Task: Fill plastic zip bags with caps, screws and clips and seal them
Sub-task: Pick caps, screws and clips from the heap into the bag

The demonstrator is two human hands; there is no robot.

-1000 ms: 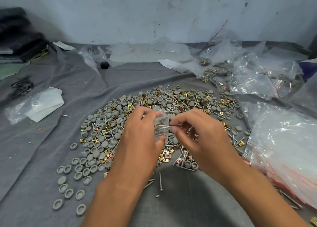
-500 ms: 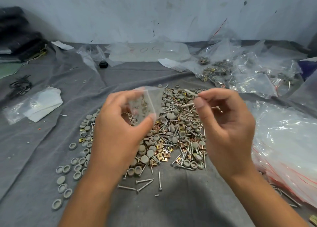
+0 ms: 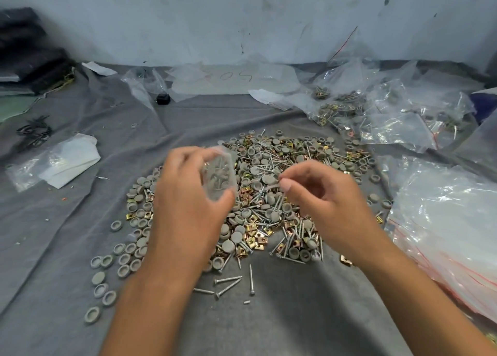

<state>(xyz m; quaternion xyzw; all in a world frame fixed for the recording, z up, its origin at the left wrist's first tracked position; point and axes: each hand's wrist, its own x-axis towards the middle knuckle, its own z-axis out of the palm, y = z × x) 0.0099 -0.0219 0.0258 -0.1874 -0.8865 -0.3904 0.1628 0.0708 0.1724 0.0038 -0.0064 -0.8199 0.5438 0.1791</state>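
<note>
My left hand (image 3: 188,199) holds a small clear zip bag (image 3: 219,175) upright between thumb and fingers; screws and grey caps show through it. My right hand (image 3: 320,199) hovers just right of the bag with curled fingers, thumb and forefinger pinched together on something small and blurred. Below both hands lies a wide pile of grey caps, silver screws and brass clips (image 3: 269,194) on the grey cloth (image 3: 80,221). A few loose screws (image 3: 231,283) lie nearer to me.
A stack of empty zip bags with red seal lines (image 3: 443,221) lies at the right. Filled bags (image 3: 390,108) are heaped at the back right. A folded plastic bag (image 3: 59,164) and black ties (image 3: 33,132) sit at the left. A wall closes the back.
Both hands rose from the pile with the bag, then came lower again. The right hand has drawn away from the bag's mouth and now pinches beside it.
</note>
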